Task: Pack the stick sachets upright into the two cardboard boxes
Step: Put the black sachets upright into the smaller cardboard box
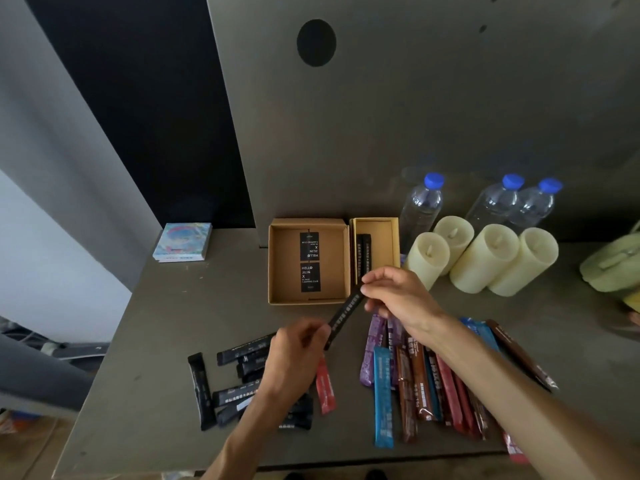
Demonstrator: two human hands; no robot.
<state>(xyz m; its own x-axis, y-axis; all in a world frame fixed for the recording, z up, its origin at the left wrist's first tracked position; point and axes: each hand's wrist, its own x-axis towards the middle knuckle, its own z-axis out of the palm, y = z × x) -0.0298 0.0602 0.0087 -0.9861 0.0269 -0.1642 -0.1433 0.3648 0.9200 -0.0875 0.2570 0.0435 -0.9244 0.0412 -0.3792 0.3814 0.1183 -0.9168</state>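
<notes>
Head view, looking down on a grey-brown counter [156,341].

- Left hand [298,348]: fingers curled, pinching the lower end of a single black sachet [346,311].
- Right hand [398,299]: thumb and fingertips grasp the upper end of the same sachet. The sachet runs diagonally between the hands, with its top end just in front of the near corners of the two boxes and off the counter.
- Large box [277,271]: open, square, brown cardboard. Two black printed cards [310,261] lie flat on its floor, end to end. No sachets can be seen in it.
- Small box [386,251]: open and narrower, touching the large box's right side. A few black sachets [363,251] stand along its left wall; the count cannot be told.
- Loose black sachets [201,389]: scattered flat on the counter, near left, partly under the left forearm.
- One red sachet [325,389] lies just right of the left wrist.
- Coloured sachets [415,375]: purple, blue, brown and red, lying in a rough fan under and around the right forearm.
- Four cream candles [485,258] are grouped right of the small box, the nearest one close beside it.
- Three clear bottles [420,206] with blue caps stand behind the candles, against the back panel.
- A pastel booklet [183,242] lies at the far left corner of the counter.
- A pale green object [613,268] is at the right edge and cut off; what it is cannot be told.
</notes>
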